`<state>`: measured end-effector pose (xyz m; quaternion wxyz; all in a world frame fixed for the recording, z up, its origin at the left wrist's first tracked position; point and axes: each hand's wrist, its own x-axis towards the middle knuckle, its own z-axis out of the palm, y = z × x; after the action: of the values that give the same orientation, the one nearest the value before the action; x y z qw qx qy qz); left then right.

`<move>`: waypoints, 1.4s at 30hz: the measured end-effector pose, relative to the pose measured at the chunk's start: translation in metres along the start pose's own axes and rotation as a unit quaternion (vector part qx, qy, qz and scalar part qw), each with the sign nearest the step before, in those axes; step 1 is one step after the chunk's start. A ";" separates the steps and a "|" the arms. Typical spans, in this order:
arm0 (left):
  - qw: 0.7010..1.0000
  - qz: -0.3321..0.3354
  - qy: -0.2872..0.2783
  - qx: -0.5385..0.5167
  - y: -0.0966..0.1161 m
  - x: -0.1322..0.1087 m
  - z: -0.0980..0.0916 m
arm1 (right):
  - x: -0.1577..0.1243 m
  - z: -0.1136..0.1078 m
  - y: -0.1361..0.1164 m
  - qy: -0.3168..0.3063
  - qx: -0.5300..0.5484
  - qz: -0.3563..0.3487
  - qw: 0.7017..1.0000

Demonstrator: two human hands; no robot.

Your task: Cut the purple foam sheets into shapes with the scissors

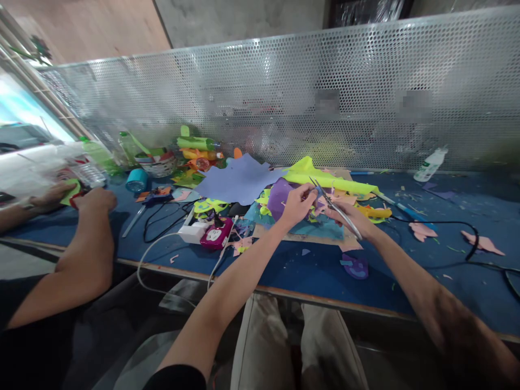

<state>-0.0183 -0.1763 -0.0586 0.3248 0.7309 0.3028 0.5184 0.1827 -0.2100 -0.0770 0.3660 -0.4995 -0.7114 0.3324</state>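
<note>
Right hand (354, 218) clamped on slim silver scissors (333, 207); left hand (298, 205) pinches a small paper scrap (318, 190) beside the blades, so those fingertips risk a nick

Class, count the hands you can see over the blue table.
4: the wearer's left hand and right hand with scissors at centre; a co-worker's two hands at far left.

Blue-topped workbench against a perforated metal screen

The long table (467, 281) had a pale wooden front edge. A silvery perforated panel (284, 92) ran along its far side, catching glare. Behind rose a grey concrete wall (239, 19) and a tan wall (89, 27); daylight came from a window (20, 108) at left.
</note>
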 end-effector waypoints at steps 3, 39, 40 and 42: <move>1.000 -0.004 0.003 0.003 0.002 0.000 -0.001 | -0.002 0.004 -0.002 0.000 0.029 0.006 1.000; 0.999 -0.015 0.021 -0.019 0.001 0.002 -0.002 | -0.004 0.008 -0.003 0.020 0.003 -0.018 1.000; 0.999 -0.018 0.023 -0.027 0.001 0.002 -0.002 | -0.004 0.008 -0.002 0.014 0.006 -0.022 1.000; 0.999 -0.020 0.028 -0.038 0.001 0.002 -0.002 | -0.004 0.008 0.000 0.000 0.015 -0.020 1.000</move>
<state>-0.0197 -0.1746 -0.0561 0.3543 0.6968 0.3060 0.5434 0.1765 -0.2143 -0.0821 0.3802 -0.4799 -0.7159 0.3356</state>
